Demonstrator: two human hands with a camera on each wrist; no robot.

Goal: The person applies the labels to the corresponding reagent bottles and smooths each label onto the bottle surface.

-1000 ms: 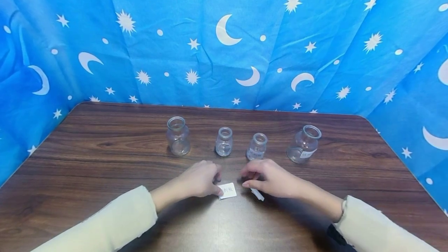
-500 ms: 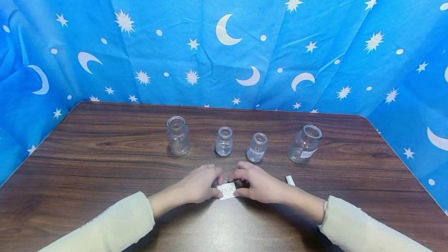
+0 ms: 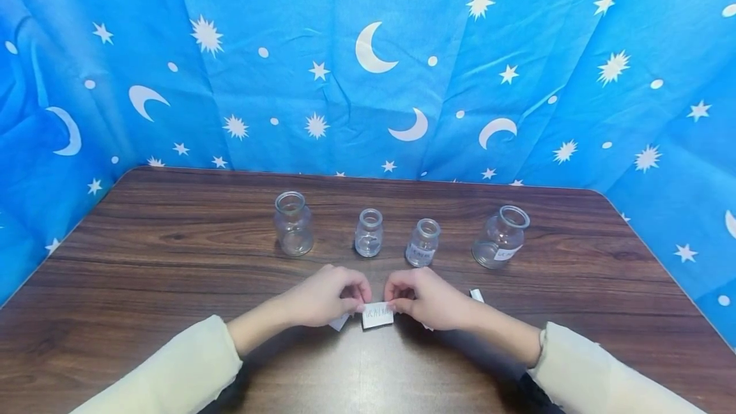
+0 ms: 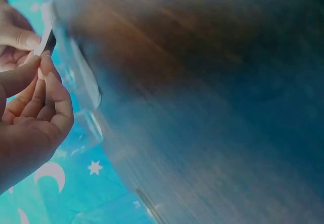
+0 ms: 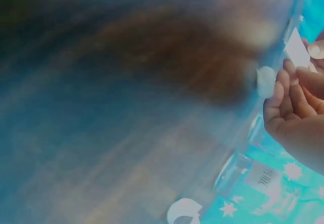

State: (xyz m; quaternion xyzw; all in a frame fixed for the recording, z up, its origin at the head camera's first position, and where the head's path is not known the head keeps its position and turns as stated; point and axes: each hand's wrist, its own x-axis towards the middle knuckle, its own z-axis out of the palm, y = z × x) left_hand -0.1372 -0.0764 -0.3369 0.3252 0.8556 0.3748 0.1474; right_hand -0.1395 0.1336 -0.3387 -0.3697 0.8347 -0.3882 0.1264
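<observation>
A small white label [image 3: 377, 315] with handwritten characters is held just above the table, tilted, in the head view. My left hand [image 3: 329, 296] pinches its left upper corner between thumb and forefinger, and my right hand [image 3: 428, 299] pinches the right one. In the left wrist view the label [image 4: 45, 37] appears nearly edge-on; the right wrist view shows its blank side. Beyond the hands stand two small glass jars, an unlabelled one [image 3: 368, 233] and one with a written label [image 3: 420, 254].
A larger plain glass jar [image 3: 294, 225] stands at the left, and a larger jar bearing a label [image 3: 500, 238] at the right. White paper scraps lie by the left hand [image 3: 339, 322], partly under the right hand, and beside the right wrist [image 3: 476, 295]. A blue curtain hangs behind the table.
The label has risen off the table and tilted, now pinched at both upper corners. My right hand came left to it, leaving a white scrap behind. A scrap now shows beneath my left hand.
</observation>
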